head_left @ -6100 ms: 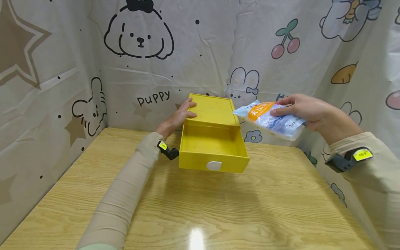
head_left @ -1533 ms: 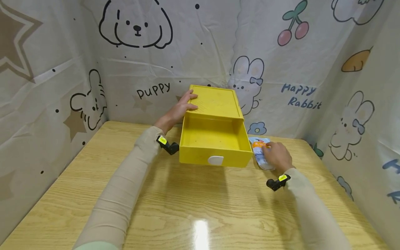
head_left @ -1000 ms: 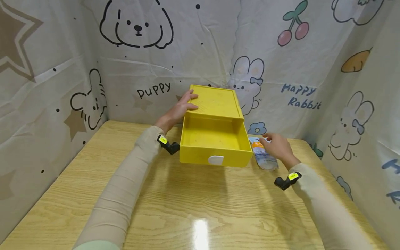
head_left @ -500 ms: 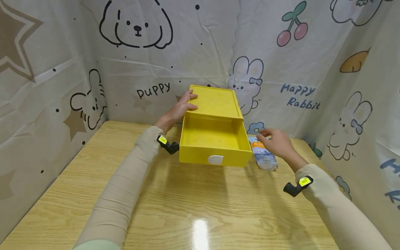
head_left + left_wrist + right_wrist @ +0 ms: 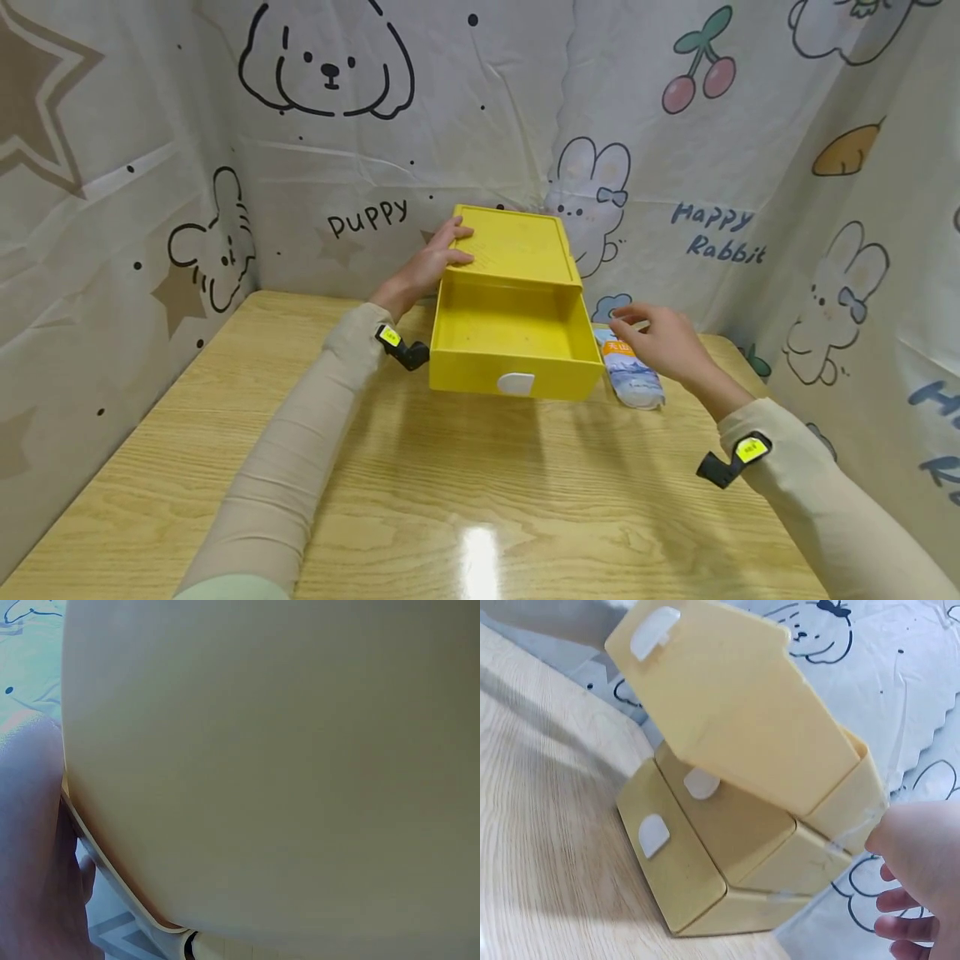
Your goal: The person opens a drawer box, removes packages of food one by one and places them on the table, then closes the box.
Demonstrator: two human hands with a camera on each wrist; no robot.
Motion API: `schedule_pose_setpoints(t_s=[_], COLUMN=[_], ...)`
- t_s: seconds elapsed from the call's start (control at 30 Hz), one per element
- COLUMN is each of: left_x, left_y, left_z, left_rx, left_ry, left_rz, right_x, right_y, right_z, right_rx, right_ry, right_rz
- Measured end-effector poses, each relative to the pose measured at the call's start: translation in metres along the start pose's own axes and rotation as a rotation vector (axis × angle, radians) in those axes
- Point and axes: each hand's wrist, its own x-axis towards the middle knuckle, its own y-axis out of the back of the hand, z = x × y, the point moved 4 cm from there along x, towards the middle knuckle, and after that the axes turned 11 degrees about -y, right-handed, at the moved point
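A yellow storage box (image 5: 517,243) with three stacked drawers stands at the back of the table, its top drawer (image 5: 468,377) pulled out and bare inside. My left hand (image 5: 422,268) rests on the top left edge of the box, fingertips on its lid. Most of the left wrist view is filled by the drawer's side (image 5: 262,787). To the right of the box lies a printed blue and orange plastic bag (image 5: 633,379). My right hand (image 5: 663,340) hovers over the bag, holding nothing, fingers loosely bent; in the right wrist view it is beside the box's side wall (image 5: 851,814).
Beneath the pulled-out drawer, the two lower drawers (image 5: 679,859) are closed, each with a white handle. A patterned cloth (image 5: 480,142) hangs close behind the box and on both sides of the wooden table (image 5: 420,500).
My right hand held the bag in the air, then set it down right of the box, let go and lifted away. My left hand has stayed on the box.
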Motion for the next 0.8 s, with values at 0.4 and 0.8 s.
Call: schedule_pose_setpoints(t_s=[0.4, 0.8], left_x=[-0.002, -0.003], left_y=[-0.001, -0.002], left_z=[0.002, 0.002], left_rx=[0.017, 0.022], left_ry=[0.003, 0.008], left_rz=[0.013, 0.014], right_x=[-0.019, -0.043], right_y=[0.010, 0.019], right_z=[-0.021, -0.049], right_rx=[0.097, 0.259], right_ry=[0.033, 0.116], right_rz=[0.067, 0.176])
